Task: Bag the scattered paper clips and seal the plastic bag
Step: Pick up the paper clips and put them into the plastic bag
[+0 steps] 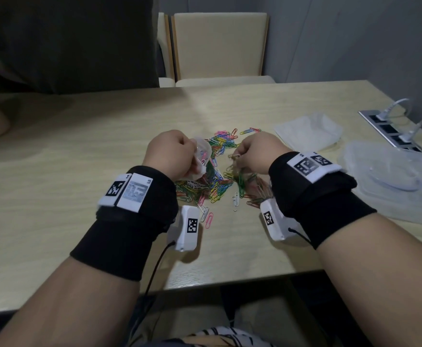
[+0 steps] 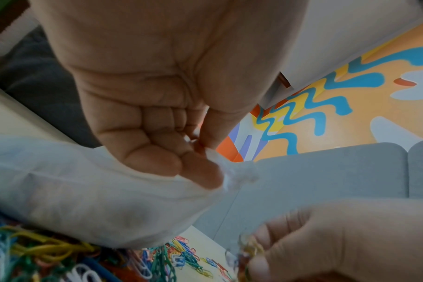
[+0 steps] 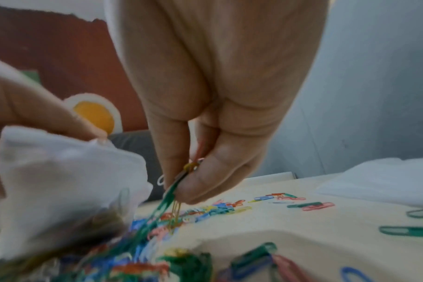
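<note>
A wide bare part of the pale wood-grain table (image 1: 67, 171) is seen at its left side, up to the left edge. Near the middle of the table, the left hand (image 1: 169, 154) is held above the heap; its fingers are curled, and the rim of the small clear, soft plastic bag (image 1: 201, 156) is pinched between thumb and fingertips (image 2: 200, 171). The bag is crumpled and hangs down until it touches the heap, and some clips are visible inside it through the film.

Under and between both hands the thin, glossy wire paper clips in many colours (image 1: 212, 181) are spread in a loose heap, and a few single ones lie towards the near edge.

Just beside the bag, the right hand (image 1: 255, 152) is closed on a small tangled bunch of clips (image 3: 179, 190), green and yellow among them, which is pinched between thumb and fingers and hangs down to the heap.

Towards the right edge a flat stack of clear plastic bags (image 1: 310, 132) is laid, then a clear shallow plastic container (image 1: 392, 181), and at the far right corner a grey metal socket strip (image 1: 390, 128) with white plugs. Little free room is left on that side.
</note>
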Action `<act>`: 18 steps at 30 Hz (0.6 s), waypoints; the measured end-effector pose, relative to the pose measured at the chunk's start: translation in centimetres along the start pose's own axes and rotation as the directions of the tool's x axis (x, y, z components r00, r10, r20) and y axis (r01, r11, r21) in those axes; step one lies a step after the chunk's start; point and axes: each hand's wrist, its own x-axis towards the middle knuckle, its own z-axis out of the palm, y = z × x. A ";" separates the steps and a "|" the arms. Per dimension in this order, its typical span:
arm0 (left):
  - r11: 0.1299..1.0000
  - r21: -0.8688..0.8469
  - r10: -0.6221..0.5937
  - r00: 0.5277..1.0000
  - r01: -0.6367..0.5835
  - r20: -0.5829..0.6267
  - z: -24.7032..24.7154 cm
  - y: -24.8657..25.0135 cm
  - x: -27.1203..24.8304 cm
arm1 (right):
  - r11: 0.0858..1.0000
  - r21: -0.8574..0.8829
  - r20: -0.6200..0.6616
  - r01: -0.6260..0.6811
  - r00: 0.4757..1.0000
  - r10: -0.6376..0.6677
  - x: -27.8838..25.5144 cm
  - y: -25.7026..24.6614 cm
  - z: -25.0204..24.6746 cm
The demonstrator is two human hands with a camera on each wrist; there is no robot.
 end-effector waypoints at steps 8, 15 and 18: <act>0.998 -0.053 -0.020 0.998 0.023 0.054 0.2 1.1 -1.4 | 0.448 0.886 0.105 -0.120 0.993 0.058 -0.6 -2.1 -0.5; 0.987 -0.141 -0.061 0.994 0.074 0.093 0.5 1.5 -1.5 | 0.399 0.898 0.163 -0.184 0.983 0.085 -0.6 -3.4 0.5; 0.986 -0.153 -0.061 0.994 0.074 0.087 0.5 1.6 -1.6 | 0.491 0.850 0.174 -0.189 0.982 0.077 -0.3 -3.6 0.5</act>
